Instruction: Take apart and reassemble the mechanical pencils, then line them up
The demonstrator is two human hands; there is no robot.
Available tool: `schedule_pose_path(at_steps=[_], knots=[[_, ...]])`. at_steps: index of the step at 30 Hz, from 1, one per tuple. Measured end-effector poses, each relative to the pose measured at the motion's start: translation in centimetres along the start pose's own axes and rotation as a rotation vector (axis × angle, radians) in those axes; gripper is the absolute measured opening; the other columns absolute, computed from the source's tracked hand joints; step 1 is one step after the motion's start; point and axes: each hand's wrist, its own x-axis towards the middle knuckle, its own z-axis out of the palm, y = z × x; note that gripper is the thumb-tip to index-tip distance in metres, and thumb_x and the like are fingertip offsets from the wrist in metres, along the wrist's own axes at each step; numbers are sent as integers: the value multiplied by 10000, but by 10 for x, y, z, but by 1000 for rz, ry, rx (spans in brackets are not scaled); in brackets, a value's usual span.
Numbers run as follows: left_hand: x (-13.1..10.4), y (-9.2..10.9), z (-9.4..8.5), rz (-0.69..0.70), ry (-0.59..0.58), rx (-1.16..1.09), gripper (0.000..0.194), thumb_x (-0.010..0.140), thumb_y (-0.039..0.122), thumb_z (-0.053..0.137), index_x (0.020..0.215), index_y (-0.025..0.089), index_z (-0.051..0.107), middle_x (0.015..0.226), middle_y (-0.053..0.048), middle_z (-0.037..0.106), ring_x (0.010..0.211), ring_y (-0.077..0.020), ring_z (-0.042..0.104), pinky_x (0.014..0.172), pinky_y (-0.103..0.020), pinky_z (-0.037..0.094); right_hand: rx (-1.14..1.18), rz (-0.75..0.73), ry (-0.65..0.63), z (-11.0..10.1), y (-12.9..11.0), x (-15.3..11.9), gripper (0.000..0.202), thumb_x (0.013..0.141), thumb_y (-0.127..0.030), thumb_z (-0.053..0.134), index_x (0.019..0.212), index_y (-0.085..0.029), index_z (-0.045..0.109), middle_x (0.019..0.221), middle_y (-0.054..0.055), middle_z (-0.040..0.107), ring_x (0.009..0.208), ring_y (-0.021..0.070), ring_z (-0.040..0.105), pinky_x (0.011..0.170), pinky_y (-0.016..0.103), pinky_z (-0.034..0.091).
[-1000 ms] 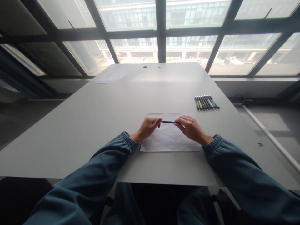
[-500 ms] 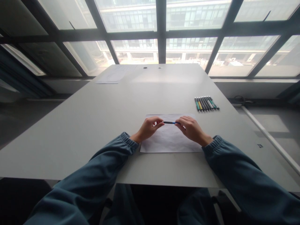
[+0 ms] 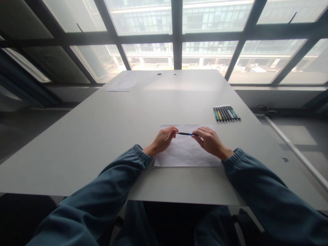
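A slim pen [image 3: 185,133] lies level between my two hands, just over a white sheet of paper [image 3: 188,153]. Its pale, pointed end is on the left, its middle is dark, and blue shows towards the right. My right hand [image 3: 208,140] pinches the blue end between thumb and fingers, hiding the rest of that end. My left hand [image 3: 164,138] is closed at the pointed end, thumb bent against the curled fingers. Both wrists rest around the paper's sides.
Several pens [image 3: 227,113] lie side by side in a row on the white table [image 3: 115,136], beyond my right hand. More paper [image 3: 119,85] lies at the far left. Tall windows [image 3: 146,54] stand behind the table's far edge.
My left thumb has drawn back and bent upward, uncovering more of the pen's pointed end. My right hand keeps its hold, nearly unmoved.
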Motion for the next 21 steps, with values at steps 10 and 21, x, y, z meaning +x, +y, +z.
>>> schedule_pose_path(at_steps=[10,21], knots=[[-1,-1,3,-115,-53,8,694,998,653,342,626,150,642,532,16,494,532,-119,473,597,-252,362,-4,-16,-10,-1,-1,-1,190,1033,-309,521,955,-196,653,848,71,696,783,208,599,760,340,430],[1,4,2,-3,19,39,424,981,498,535,787,156,693,696,-11,665,633,-126,541,632,-244,420,-12,-10,-19,-1,0,-1,216,1041,-321,503,953,-192,652,861,76,704,784,208,607,751,342,426]])
